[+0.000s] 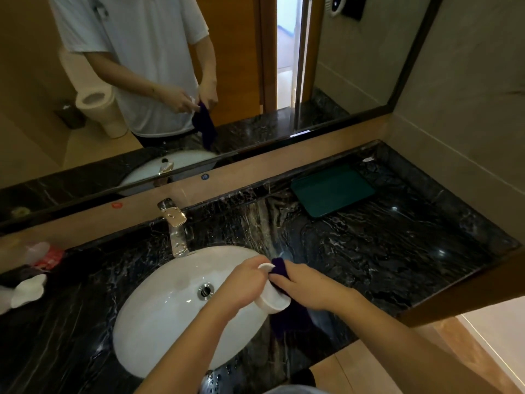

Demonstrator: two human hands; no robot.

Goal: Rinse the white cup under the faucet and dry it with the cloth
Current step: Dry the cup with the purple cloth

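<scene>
Your left hand (244, 282) grips the white cup (272, 298) over the sink's (159, 322) right edge; your right hand (306, 288) pinches the dark cloth (279, 267) against it.

black marble counter (383, 251) before us

we see a white sink (159, 322) sunk in its left half, a chrome faucet (176, 228) behind, a green tray (332, 189) near the back right corner, bottles (34, 268) at the left edge.

A bathroom; oval white basin (159, 314) in dark marble counter (383, 251); chrome faucet (176, 226); wall mirror (241, 66) reflecting a toilet (99, 109).
</scene>
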